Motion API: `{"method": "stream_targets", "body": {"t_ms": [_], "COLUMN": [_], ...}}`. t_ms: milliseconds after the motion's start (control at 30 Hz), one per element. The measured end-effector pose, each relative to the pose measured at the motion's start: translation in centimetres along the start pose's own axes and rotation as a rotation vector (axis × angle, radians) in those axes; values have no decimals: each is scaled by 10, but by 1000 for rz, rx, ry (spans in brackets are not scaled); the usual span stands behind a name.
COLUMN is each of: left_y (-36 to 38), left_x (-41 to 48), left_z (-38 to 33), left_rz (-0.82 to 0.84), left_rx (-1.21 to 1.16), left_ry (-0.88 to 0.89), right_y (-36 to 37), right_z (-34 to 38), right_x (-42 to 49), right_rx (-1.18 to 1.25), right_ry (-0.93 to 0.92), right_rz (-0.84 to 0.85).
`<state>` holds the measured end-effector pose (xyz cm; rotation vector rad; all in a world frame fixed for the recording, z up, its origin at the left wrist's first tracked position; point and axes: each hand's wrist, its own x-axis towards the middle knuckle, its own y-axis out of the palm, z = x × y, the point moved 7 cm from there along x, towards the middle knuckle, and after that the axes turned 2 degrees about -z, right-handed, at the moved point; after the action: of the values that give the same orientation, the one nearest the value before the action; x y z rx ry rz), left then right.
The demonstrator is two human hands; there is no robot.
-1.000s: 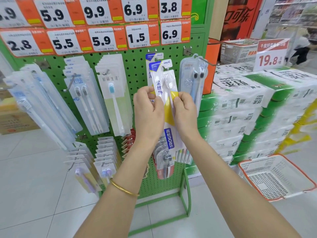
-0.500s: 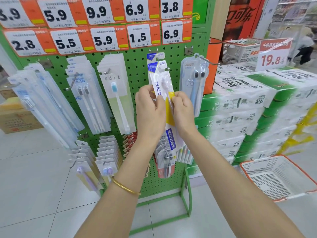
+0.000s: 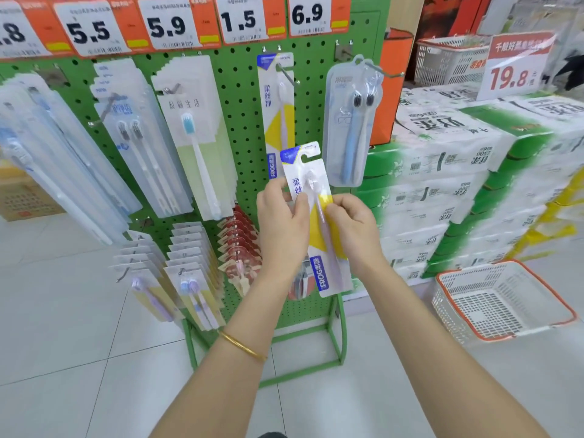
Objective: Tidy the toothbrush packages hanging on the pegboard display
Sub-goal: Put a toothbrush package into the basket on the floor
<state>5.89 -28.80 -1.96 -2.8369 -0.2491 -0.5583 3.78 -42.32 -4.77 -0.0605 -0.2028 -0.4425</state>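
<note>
Gripping a carded toothbrush package (image 3: 317,213) by its two long edges, a person stands before a green pegboard (image 3: 243,121) in a shop aisle. The left hand (image 3: 281,229), with a gold bangle (image 3: 243,346) on its wrist, pinches the left edge between curled fingers and thumb. The right hand (image 3: 354,229) pinches the right edge in the same way, level with it. Both hands close on the card alone.

The package sits in front of the board's lower middle, clear of any peg, with its top leaning a little to the left. Its hang slot is free. A pale toothbrush shows through the blister over a yellow and white card.

Directly above it, a matching package (image 3: 278,115) hangs from a metal hook (image 3: 287,75). Just to the right of that, a clear blister of two blue brushes (image 3: 350,128) hangs from another peg. More brush packs fill the pegs to the left, in rows that fan outward.

Orange and white price tags (image 3: 240,20) run along the top of the board. To the right stand stacked green and white paper packs (image 3: 458,172) under a sign reading 19.8 (image 3: 512,67). A white basket (image 3: 455,311) with an orange rim rests on the tiled floor (image 3: 79,327) beside the stack.
</note>
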Motion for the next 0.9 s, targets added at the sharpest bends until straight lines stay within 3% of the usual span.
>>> {"method": "stream_targets", "body": {"t_ms": [167,333,433,600,900], "left_y": [39,76,80,86,83], "left_x": [-42,-83,-93,-103,-102], "left_z": [23,34,46,70,84], "left_rz": [88,291,269,239,154], "left_rx": [-47,-163,-179,-308,-374], "left_ry": [-101,-329,-435,-693,-918], "right_y": [-39,-60,-69,-90,-72], "right_z": [-30,-52,-63,-84,-100], "right_x": [-28,-51,-64,-75,-98], "right_rx": [-8,-63,-77,-92,9], "right_ry": [66,78,86,219,304], "right_rz": [-74,21,79,-40,84]}}
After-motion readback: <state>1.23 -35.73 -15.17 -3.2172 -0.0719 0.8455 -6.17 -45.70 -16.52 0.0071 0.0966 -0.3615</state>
